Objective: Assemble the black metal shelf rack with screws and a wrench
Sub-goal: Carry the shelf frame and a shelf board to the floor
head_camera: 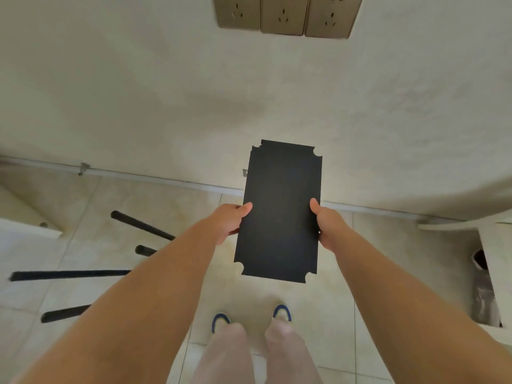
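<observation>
Here, panel [278, 212]: a black flat plate with notched corners, held in the air at frame centre, above the tiled floor [346, 286].
Left hand [227, 221]: grips the panel's left long edge, thumb on top, fingers curled underneath.
Right hand [328, 225]: grips the right long edge the same way, thumb on the face.
Poles [69, 274]: four black tubes lying on the floor at lower left, partly hidden by the left forearm.
Sockets [285, 13]: three on the wall, top centre.
Shoes [282, 311]: blue-edged, bottom centre.
</observation>
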